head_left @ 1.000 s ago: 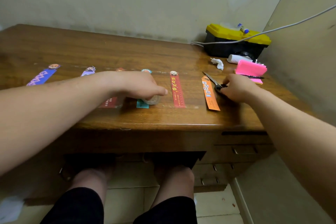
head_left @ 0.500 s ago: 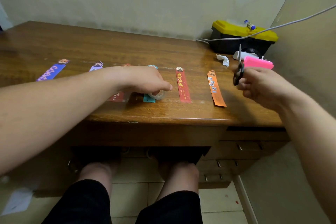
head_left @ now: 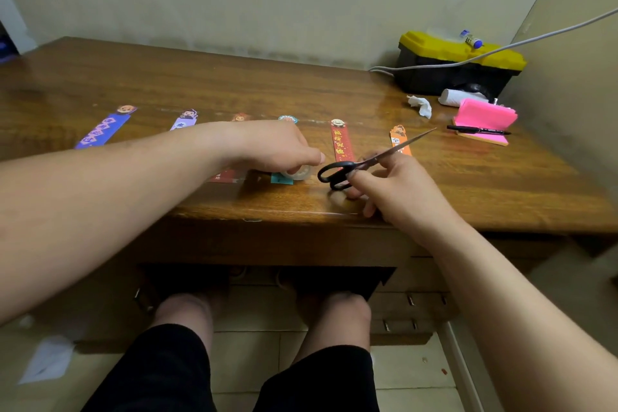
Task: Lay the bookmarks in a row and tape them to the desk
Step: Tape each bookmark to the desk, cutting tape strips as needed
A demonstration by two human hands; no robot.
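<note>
Several bookmarks lie in a row on the wooden desk (head_left: 234, 84): a purple one (head_left: 102, 129) at the left, a pale violet one (head_left: 184, 120), a dark red one (head_left: 227, 174) mostly under my arm, a teal one (head_left: 281, 178), a red one (head_left: 341, 140) and an orange one (head_left: 399, 139). My left hand (head_left: 277, 147) presses a clear tape roll (head_left: 297, 173) onto the desk at the teal bookmark's near end. My right hand (head_left: 398, 187) holds black-handled scissors (head_left: 364, 162) just right of the roll, blades shut and pointing up to the right.
A black and yellow toolbox (head_left: 458, 63) stands at the back right with a grey cable (head_left: 501, 48) across it. Near it lie a crumpled tissue (head_left: 419, 104), a white roll (head_left: 451, 98), pink sticky notes (head_left: 485, 117) and a black pen (head_left: 478, 130). Drawers sit under the desk's right side.
My right hand picked the scissors up from beside the orange bookmark, lifted them, and has brought them left and down close to the tape roll. My left hand stayed on the roll.
</note>
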